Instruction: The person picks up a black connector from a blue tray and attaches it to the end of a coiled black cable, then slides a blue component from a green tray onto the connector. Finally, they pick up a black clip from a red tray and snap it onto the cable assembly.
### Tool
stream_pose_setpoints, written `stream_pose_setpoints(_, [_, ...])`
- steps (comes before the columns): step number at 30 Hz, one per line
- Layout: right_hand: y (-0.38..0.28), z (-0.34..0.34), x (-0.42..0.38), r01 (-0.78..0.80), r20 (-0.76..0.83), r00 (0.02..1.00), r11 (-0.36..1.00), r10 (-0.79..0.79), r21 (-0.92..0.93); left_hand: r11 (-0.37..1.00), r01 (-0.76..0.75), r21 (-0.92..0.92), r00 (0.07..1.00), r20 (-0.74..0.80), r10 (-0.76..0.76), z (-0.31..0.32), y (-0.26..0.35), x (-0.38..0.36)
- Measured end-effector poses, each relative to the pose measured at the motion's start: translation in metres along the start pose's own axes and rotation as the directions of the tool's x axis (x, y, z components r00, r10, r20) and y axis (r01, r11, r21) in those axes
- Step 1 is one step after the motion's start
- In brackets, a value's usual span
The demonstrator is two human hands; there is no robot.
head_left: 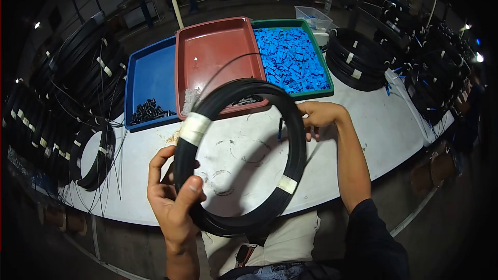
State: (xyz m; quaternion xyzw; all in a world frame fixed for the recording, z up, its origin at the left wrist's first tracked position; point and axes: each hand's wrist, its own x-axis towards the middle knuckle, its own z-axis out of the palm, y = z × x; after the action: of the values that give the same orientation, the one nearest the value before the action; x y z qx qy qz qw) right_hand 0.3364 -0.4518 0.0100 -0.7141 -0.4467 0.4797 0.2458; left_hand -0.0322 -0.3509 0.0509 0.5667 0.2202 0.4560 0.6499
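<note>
A coil of black cable (296, 140), wrapped with pale tape bands, stands tilted up over the white table (358, 140). My left hand (174, 197) grips its left side, thumb in front and fingers around the ring. At the ring's upper right is my right hand (324, 115), its fingers curled and partly hidden behind the coil; what they pinch is hidden. A small blue-and-black cable end (280, 129) hangs within the ring near those fingers. One loose cable strand (220, 67) arcs above the coil.
Behind the coil are a blue tray (153, 75) with black parts, a red tray (218, 36) with clear pieces, and a green tray (322, 67) full of blue clips. More cable coils (358, 59) sit right; stacked coils (78, 67) and stray strands crowd the left.
</note>
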Motion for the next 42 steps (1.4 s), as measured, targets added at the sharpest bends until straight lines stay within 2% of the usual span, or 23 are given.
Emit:
stream_pose_setpoints(2, [0.006, 0.002, -0.001, -0.055, 0.006, 0.998, 0.997, 0.055, 0.053, 1.0, -0.006, 0.002, 0.997, -0.082, 0.006, -0.004, -0.01, 0.002])
stream_pose_setpoints(6, [0.006, 0.004, -0.003, -0.166, 0.016, 0.986, 0.986, 0.166, -0.014, 0.983, -0.038, 0.179, 0.994, -0.095, 0.055, -0.03, -0.032, 0.002])
stream_pose_setpoints(9, [0.007, 0.006, -0.003, -0.23, -0.064, 0.972, 0.97, 0.225, -0.079, 0.982, 0.078, 0.174, 0.983, -0.179, -0.047, -0.045, -0.048, 0.001])
stream_pose_setpoints(11, [0.011, 0.005, 0.002, -0.315, -0.378, 0.918, 0.799, 0.119, -0.512, 0.98, 0.181, 0.086, 0.956, -0.248, -0.155, -0.054, -0.059, -0.001])
stream_pose_setpoints(15, [0.017, 0.008, 0.0, -0.456, -0.57, 0.81, 0.757, 0.136, -0.467, 0.955, 0.276, -0.107, 0.91, -0.289, -0.296, -0.069, -0.081, -0.009])
stream_pose_setpoints(18, [0.018, 0.009, 0.008, -0.509, -0.697, 0.71, 0.755, 0.098, -0.412, 0.957, 0.289, -0.037, 0.914, -0.286, -0.287, -0.071, -0.088, -0.014])
stream_pose_setpoints(19, [0.021, 0.009, 0.01, -0.51, -0.694, 0.713, 0.754, 0.101, -0.414, 0.954, 0.298, 0.008, 0.91, -0.303, -0.282, -0.068, -0.086, -0.017])
stream_pose_setpoints(21, [0.022, 0.007, 0.015, -0.438, -0.762, 0.647, 0.797, -0.04, -0.415, 0.948, 0.314, 0.044, 0.913, -0.29, -0.289, -0.066, -0.082, -0.022])
stream_pose_setpoints(22, [0.021, 0.008, 0.018, -0.436, -0.758, 0.65, 0.796, -0.044, -0.42, 0.954, 0.286, 0.091, 0.929, -0.273, -0.252, -0.07, -0.087, -0.023])
stream_pose_setpoints(23, [0.019, 0.011, 0.02, -0.377, -0.811, 0.543, 0.8, -0.217, -0.467, 0.957, 0.257, 0.137, 0.943, -0.253, -0.217, -0.072, -0.091, -0.025])
stream_pose_setpoints(24, [0.018, 0.015, 0.021, -0.325, -0.832, 0.408, 0.792, -0.376, -0.518, 0.938, 0.16, 0.308, 0.965, -0.25, -0.083, -0.072, -0.092, -0.025])
stream_pose_setpoints(25, [0.006, 0.02, 0.018, -0.325, -0.83, 0.41, 0.789, -0.379, -0.521, 0.939, 0.161, 0.305, 0.964, -0.252, -0.083, -0.072, -0.095, -0.025])
stream_pose_setpoints(27, [-0.021, 0.033, 0.013, -0.095, -0.832, 0.173, 0.832, -0.527, -0.547, 0.862, 0.002, 0.507, 0.987, -0.142, 0.081, -0.072, -0.099, -0.026])
stream_pose_setpoints(28, [-0.025, 0.038, 0.018, -0.095, -0.831, 0.175, 0.832, -0.527, -0.547, 0.849, 0.01, 0.529, 0.986, -0.144, 0.078, -0.07, -0.098, -0.027])
stream_pose_setpoints(30, [-0.03, 0.046, 0.026, 0.056, -0.727, -0.123, 0.726, -0.676, -0.685, 0.804, -0.002, 0.594, 0.992, -0.1, 0.076, -0.071, -0.093, -0.025])
stream_pose_setpoints(31, [-0.031, 0.049, 0.03, 0.057, -0.728, -0.119, 0.727, -0.675, -0.684, 0.755, -0.019, 0.655, 0.996, -0.055, 0.073, -0.071, -0.089, -0.024])
stream_pose_setpoints(33, [-0.031, 0.051, 0.037, 0.184, -0.71, -0.236, 0.687, -0.664, -0.703, 0.687, -0.003, 0.727, 0.999, -0.031, 0.038, -0.067, -0.073, -0.016])
stream_pose_setpoints(34, [-0.031, 0.052, 0.039, 0.184, -0.709, -0.235, 0.685, -0.665, -0.704, 0.611, 0.008, 0.791, 1.0, -0.009, -0.001, -0.064, -0.067, -0.01])
stream_pose_setpoints(35, [-0.031, 0.053, 0.042, 0.323, -0.769, -0.213, 0.699, -0.603, -0.638, 0.612, 0.01, 0.791, 1.0, -0.011, -0.001, -0.065, -0.066, -0.001])
stream_pose_setpoints(37, [-0.03, 0.054, 0.047, 0.575, -0.867, -0.134, 0.674, -0.481, -0.463, 0.399, -0.239, 0.885, 0.971, 0.223, 0.087, -0.069, -0.067, 0.024])
stream_pose_setpoints(39, [-0.018, 0.049, 0.059, 0.622, -0.869, -0.126, 0.644, -0.479, -0.446, 0.376, -0.281, 0.883, 0.959, 0.273, 0.075, -0.071, -0.072, 0.055])
stream_pose_setpoints(41, [-0.003, 0.043, 0.069, 0.822, -0.924, 0.095, 0.553, -0.369, -0.136, 0.413, -0.33, 0.849, 0.925, 0.378, -0.038, -0.074, -0.083, 0.085])
stream_pose_setpoints(42, [-0.004, 0.042, 0.07, 0.847, -0.931, 0.144, 0.528, -0.335, -0.059, 0.411, -0.335, 0.848, 0.924, 0.381, -0.034, -0.071, -0.086, 0.094])
